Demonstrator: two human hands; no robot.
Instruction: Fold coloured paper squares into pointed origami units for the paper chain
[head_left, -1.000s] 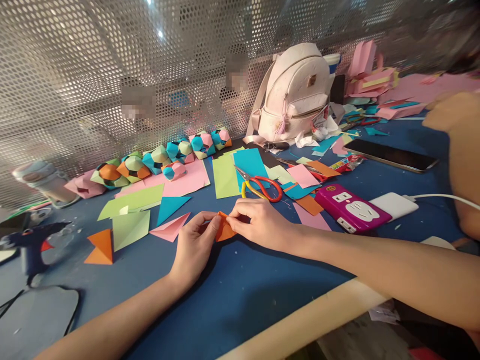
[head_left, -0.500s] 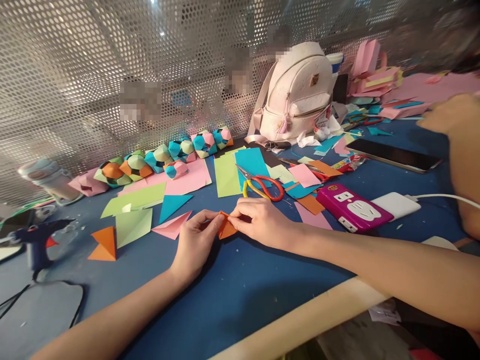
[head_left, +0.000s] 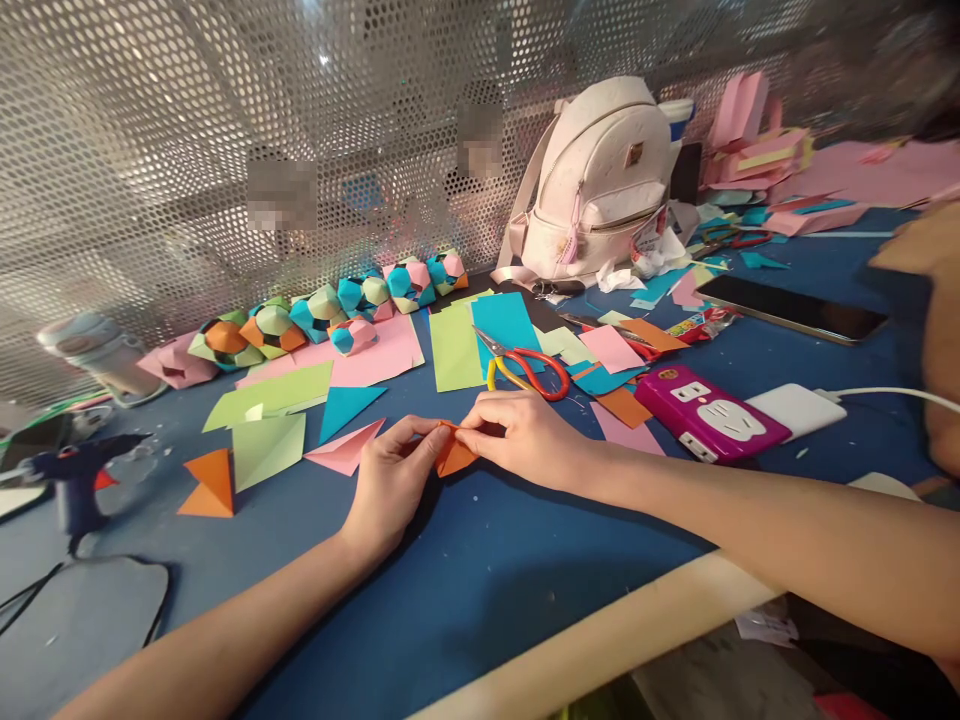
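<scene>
Between my two hands is a small folded piece of orange paper (head_left: 455,459), held just above the blue table (head_left: 480,560). My left hand (head_left: 394,480) pinches its left side with thumb and fingers. From the right, my right hand (head_left: 517,435) pinches the upper right edge; the fingers partly hide the folds. A pink folded paper (head_left: 345,447) and a blue paper triangle (head_left: 349,410) lie left of my left hand. Farther left are a light green sheet (head_left: 270,450) and another orange folded paper (head_left: 212,485). Red-and-yellow-handled scissors (head_left: 525,365) rest just beyond my right hand.
A row of folded paper balls (head_left: 322,310) lines the perforated metal screen (head_left: 187,130). A backpack (head_left: 600,190) stands at the back. To the right are a purple power strip (head_left: 709,413), a white charger (head_left: 795,412) and a phone (head_left: 795,308); a glue gun (head_left: 79,485) is far left.
Both hands keep their pinch on the orange paper with hardly any movement. At the right edge, another person's arm and hand have shifted rightward.
</scene>
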